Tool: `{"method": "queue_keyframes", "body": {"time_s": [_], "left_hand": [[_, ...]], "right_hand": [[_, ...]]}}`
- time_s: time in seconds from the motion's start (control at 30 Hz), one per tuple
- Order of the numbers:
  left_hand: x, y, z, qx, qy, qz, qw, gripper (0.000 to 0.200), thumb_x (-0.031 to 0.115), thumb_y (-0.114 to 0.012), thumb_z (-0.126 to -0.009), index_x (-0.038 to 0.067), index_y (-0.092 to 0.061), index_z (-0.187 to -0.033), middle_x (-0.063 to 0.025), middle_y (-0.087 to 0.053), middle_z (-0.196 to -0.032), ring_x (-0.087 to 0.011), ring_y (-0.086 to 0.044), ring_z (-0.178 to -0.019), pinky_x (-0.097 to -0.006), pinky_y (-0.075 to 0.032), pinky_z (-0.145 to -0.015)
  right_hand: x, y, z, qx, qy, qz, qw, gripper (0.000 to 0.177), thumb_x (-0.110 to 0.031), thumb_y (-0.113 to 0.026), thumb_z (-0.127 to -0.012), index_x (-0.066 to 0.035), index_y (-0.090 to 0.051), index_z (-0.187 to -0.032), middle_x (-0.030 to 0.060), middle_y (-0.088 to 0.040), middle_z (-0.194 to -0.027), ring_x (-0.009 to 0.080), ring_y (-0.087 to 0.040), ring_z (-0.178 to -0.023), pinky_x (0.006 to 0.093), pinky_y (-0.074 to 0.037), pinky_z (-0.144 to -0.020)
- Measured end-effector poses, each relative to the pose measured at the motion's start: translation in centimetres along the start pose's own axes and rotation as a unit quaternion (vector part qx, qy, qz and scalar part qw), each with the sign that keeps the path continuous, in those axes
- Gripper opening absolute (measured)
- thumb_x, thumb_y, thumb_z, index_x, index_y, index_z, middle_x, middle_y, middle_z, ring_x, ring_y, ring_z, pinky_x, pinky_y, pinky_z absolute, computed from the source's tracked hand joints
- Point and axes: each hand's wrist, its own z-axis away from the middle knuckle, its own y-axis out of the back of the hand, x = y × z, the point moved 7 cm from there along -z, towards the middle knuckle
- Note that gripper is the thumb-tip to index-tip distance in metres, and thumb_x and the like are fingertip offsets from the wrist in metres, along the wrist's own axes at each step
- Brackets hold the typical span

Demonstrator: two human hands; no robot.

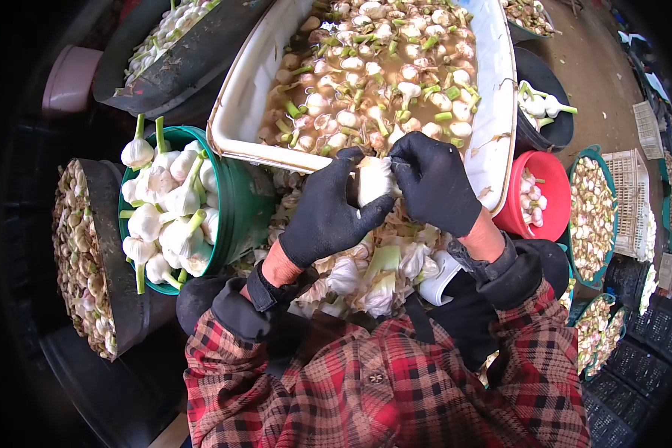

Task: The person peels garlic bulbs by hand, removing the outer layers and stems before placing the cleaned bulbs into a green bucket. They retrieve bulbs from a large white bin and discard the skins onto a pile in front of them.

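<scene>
A white garlic bulb is held between my two hands, just in front of the near rim of a white tub. My left hand, in a black glove, is closed around the bulb from the left, thumb below it. The black-gloved right hand pinches at the bulb's right side with bent fingers. In the tub, many garlic bulbs with short green stems float in brownish water. Loose garlic skins are heaped below my hands, over my lap.
On the left stands a green bucket full of clean white garlic with stems. At right, a red bowl holds a few small bulbs. Dark containers of garlic and a green basket stand around. A cream crate is farther right.
</scene>
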Motion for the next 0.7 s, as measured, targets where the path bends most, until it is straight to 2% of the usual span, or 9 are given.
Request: {"method": "queue_keyframes", "body": {"time_s": [0.07,0.17,0.23,0.37,0.47,0.53,0.57,0.63,0.7], "left_hand": [[-0.5,-0.2,0.1,0.008,-0.002,0.057,0.998,0.051,0.019,-0.071,-0.081,-0.007,-0.049,-0.119,-0.0095,-0.064,-0.086,-0.0106,-0.061,-0.069,-0.025,-0.05,-0.062],[-0.7,0.1,-0.2,0.04,0.007,0.058,0.997,0.051,0.017,-0.071,-0.082,-0.008,-0.048,-0.121,-0.008,-0.064,-0.085,-0.0096,-0.06,-0.068,-0.0243,-0.049,-0.061],[-1.6,-0.4,-0.2,0.001,0.089,0.069,0.994,0.053,0.017,-0.071,-0.083,-0.008,-0.048,-0.123,-0.0078,-0.064,-0.086,-0.0089,-0.06,-0.068,-0.0238,-0.049,-0.06],[-2.0,-0.7,0.0,-0.013,0.142,0.059,0.988,0.052,0.017,-0.07,-0.083,-0.008,-0.048,-0.123,-0.0084,-0.064,-0.089,-0.0088,-0.059,-0.068,-0.0234,-0.048,-0.058],[-0.7,-0.1,0.3,0.039,0.083,0.109,0.99,0.054,0.023,-0.073,-0.079,-0.007,-0.051,-0.119,-0.0101,-0.065,-0.083,-0.0114,-0.061,-0.072,-0.0284,-0.05,-0.067],[0.6,0.0,0.4,0.028,0.03,0.134,0.99,0.051,0.013,-0.068,-0.083,-0.007,-0.047,-0.125,-0.009,-0.061,-0.103,-0.0129,-0.06,-0.089,-0.0274,-0.05,-0.078],[0.4,0.2,0.4,0.03,0.029,0.135,0.99,0.051,0.013,-0.068,-0.083,-0.007,-0.047,-0.125,-0.009,-0.061,-0.103,-0.0129,-0.06,-0.089,-0.0274,-0.05,-0.078],[-0.4,0.1,0.2,0.005,0.039,0.178,0.983,0.058,0.009,-0.067,-0.08,-0.006,-0.043,-0.13,-0.0116,-0.056,-0.116,-0.0157,-0.055,-0.105,-0.0309,-0.044,-0.092],[-0.4,0.2,0.3,0.017,0.018,0.207,0.978,0.062,0.01,-0.066,-0.078,-0.006,-0.04,-0.133,-0.0123,-0.054,-0.12,-0.0166,-0.053,-0.108,-0.0313,-0.043,-0.094]], "right_hand": [[1.5,-0.3,0.1,-0.049,-0.141,-0.111,0.982,0.007,-0.004,-0.063,-0.08,0.0,-0.06,-0.084,0.0148,-0.064,-0.076,0.0265,-0.064,-0.066,0.0342,-0.049,-0.062],[2.4,-1.1,0.3,-0.065,-0.153,-0.233,0.958,0.01,-0.006,-0.066,-0.08,0.0,-0.063,-0.086,0.015,-0.065,-0.077,0.0248,-0.064,-0.066,0.0329,-0.049,-0.062],[1.9,-0.9,0.4,-0.068,-0.139,-0.19,0.969,0.01,-0.006,-0.066,-0.079,0.0,-0.063,-0.087,0.0152,-0.064,-0.076,0.0252,-0.064,-0.066,0.0335,-0.049,-0.062],[1.5,-1.1,0.5,-0.08,-0.103,-0.104,0.986,0.012,-0.008,-0.066,-0.08,0.001,-0.064,-0.087,0.0159,-0.064,-0.072,0.0258,-0.063,-0.064,0.0353,-0.048,-0.062],[2.3,-0.7,0.5,-0.042,-0.139,-0.107,0.984,0.014,-0.011,-0.066,-0.081,0.002,-0.065,-0.086,0.0173,-0.063,-0.069,0.0242,-0.062,-0.061,0.0359,-0.047,-0.06],[3.0,-0.7,0.5,-0.03,-0.159,-0.123,0.979,0.015,-0.012,-0.065,-0.081,0.003,-0.066,-0.085,0.0176,-0.063,-0.067,0.023,-0.061,-0.059,0.0354,-0.047,-0.059],[3.5,-0.7,0.6,-0.021,-0.178,-0.137,0.974,0.017,-0.013,-0.065,-0.082,0.004,-0.066,-0.085,0.0179,-0.062,-0.065,0.0218,-0.06,-0.058,0.035,-0.046,-0.058],[3.9,-0.8,0.7,-0.015,-0.185,-0.131,0.974,0.018,-0.013,-0.066,-0.082,0.005,-0.066,-0.086,0.018,-0.063,-0.066,0.0192,-0.058,-0.059,0.0338,-0.046,-0.058],[4.2,-1.0,1.0,-0.016,-0.217,-0.143,0.966,0.017,-0.012,-0.066,-0.082,0.004,-0.067,-0.087,0.0179,-0.063,-0.067,0.019,-0.058,-0.06,0.0341,-0.045,-0.058]]}}
